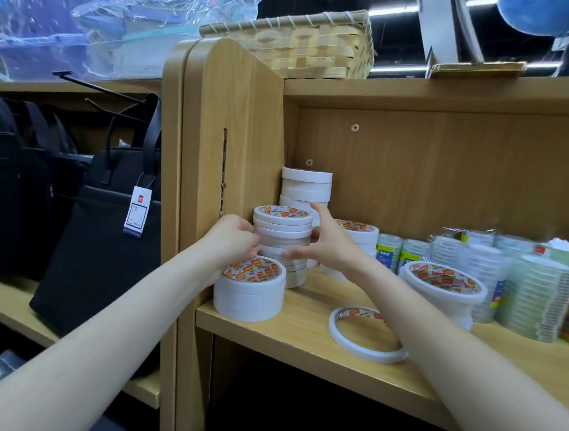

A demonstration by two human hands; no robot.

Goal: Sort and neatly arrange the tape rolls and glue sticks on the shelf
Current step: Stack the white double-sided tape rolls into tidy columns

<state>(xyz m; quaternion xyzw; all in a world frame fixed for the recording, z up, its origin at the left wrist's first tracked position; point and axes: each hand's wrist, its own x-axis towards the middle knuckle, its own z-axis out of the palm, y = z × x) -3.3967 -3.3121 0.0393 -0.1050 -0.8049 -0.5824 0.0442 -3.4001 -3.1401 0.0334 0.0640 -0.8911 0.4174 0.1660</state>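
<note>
Two hands flank upright tape stack (281, 239), left hand (231, 234) seemingly gripping, right hand (322, 242) fingers straight.

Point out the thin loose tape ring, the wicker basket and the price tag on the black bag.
thin loose tape ring (341, 337): head view, left side of its white band.
wicker basket (311, 46): head view, woven front wall.
price tag (137, 211): head view, middle of the white card.

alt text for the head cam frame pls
Both hands steady a tall stack of white tape rolls on a wooden shelf: left hand grips its left side, right hand presses its right. One thin roll lies flat nearby.
</note>
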